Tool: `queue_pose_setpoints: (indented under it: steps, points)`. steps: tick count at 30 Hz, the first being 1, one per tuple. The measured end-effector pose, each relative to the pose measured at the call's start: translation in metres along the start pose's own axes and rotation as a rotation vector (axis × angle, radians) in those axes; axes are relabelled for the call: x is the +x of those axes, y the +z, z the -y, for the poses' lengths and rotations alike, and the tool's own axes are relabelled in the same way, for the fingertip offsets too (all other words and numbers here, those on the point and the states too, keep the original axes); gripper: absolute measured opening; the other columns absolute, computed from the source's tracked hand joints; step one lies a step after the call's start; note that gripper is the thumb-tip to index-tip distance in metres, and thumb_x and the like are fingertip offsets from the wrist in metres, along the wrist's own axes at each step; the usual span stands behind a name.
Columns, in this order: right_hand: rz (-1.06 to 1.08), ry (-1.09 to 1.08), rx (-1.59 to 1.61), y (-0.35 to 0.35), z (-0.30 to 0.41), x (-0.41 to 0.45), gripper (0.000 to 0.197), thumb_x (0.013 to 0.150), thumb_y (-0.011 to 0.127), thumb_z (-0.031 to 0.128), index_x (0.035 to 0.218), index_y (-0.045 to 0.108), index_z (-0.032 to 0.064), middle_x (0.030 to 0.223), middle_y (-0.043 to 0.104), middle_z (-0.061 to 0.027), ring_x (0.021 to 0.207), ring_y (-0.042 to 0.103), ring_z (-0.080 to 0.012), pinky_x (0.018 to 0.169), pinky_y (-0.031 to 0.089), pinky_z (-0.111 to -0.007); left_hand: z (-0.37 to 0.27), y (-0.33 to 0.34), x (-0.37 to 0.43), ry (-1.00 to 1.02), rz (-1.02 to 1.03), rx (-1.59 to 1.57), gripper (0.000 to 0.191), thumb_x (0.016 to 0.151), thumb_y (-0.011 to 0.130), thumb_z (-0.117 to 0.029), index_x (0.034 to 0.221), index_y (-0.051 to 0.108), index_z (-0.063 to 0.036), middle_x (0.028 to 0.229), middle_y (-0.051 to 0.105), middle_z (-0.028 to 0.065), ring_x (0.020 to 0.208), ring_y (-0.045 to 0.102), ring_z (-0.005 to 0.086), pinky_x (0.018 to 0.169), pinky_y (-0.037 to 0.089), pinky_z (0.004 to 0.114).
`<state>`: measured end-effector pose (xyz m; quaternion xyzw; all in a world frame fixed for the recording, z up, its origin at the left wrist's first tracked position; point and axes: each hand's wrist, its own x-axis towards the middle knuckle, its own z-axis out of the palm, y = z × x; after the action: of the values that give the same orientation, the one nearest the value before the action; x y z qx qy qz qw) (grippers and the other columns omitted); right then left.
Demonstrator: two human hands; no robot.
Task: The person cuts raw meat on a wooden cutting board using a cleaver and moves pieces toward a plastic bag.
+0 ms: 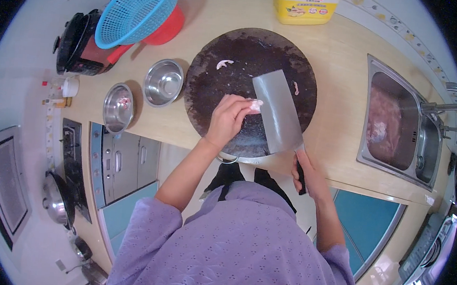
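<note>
My left hand (228, 116) pinches a pale pink piece of raw meat (255, 106) over a round dark chopping board (255, 45). Gripped by its black handle, a broad cleaver (277, 112) is in my right hand (309, 176). Its steel blade lies across the right part of the board, close beside the meat; whether they touch I cannot tell. A whitish scrap (224, 64) rests on the board's upper left, and a thin pinkish scrap (296, 88) lies right of the blade.
Left of the board stand two steel bowls, one bare inside (163, 83), one holding small reddish bits (119, 108). A blue colander (136, 13) sits on a red vessel (167, 29) near an electric cooker (86, 45). Behind is a yellow tub (305, 7); a steel sink (363, 112) holds pinkish contents.
</note>
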<state>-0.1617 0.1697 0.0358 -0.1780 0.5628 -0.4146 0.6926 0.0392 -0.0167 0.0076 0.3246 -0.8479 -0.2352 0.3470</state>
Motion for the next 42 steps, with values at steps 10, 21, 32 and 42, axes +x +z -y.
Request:
queue_pose_setpoints:
  steps: [10,21,32,42]
  points:
    - [-0.020,0.033,0.039,-0.006,-0.012,-0.009,0.037,0.100,0.041,0.043,0.086,0.046,0.0087,0.055,0.043,-0.0011,0.035,0.039,-0.0113,0.035,0.035,-0.026,0.001,0.001,-0.001,0.015,0.002,0.002,0.014,0.077,0.070,-0.001,0.091,0.068,-0.0009,0.091,0.065,0.0133,0.084,0.062,0.0295,0.075,0.051,0.036]
    - [-0.052,-0.055,-0.072,-0.007,-0.026,-0.036,0.037,0.101,0.040,0.041,0.086,0.046,0.0075,0.055,0.043,-0.0011,0.035,0.039,-0.0110,0.034,0.033,-0.026,-0.024,0.002,0.013,-0.205,0.058,-0.063,0.023,0.076,0.069,-0.001,0.098,0.064,-0.0033,0.091,0.060,0.0116,0.073,0.063,0.0244,0.065,0.053,0.030]
    - [-0.116,-0.124,-0.264,0.005,-0.021,-0.044,0.031,0.102,0.040,0.034,0.088,0.044,0.0070,0.059,0.044,-0.0012,0.038,0.040,-0.0085,0.036,0.032,-0.023,-0.016,0.014,0.028,-0.109,0.158,0.145,0.013,0.072,0.063,-0.001,0.082,0.056,-0.0032,0.081,0.056,0.0121,0.065,0.060,0.0270,0.059,0.050,0.037]
    - [-0.130,-0.168,-0.086,0.004,-0.027,-0.046,0.031,0.102,0.040,0.033,0.087,0.045,0.0067,0.059,0.045,-0.0011,0.038,0.039,-0.0083,0.036,0.032,-0.023,-0.008,0.005,0.016,-0.189,0.072,-0.110,0.009,0.077,0.063,0.003,0.082,0.057,-0.0011,0.078,0.056,0.0074,0.063,0.058,0.0156,0.058,0.047,0.027]
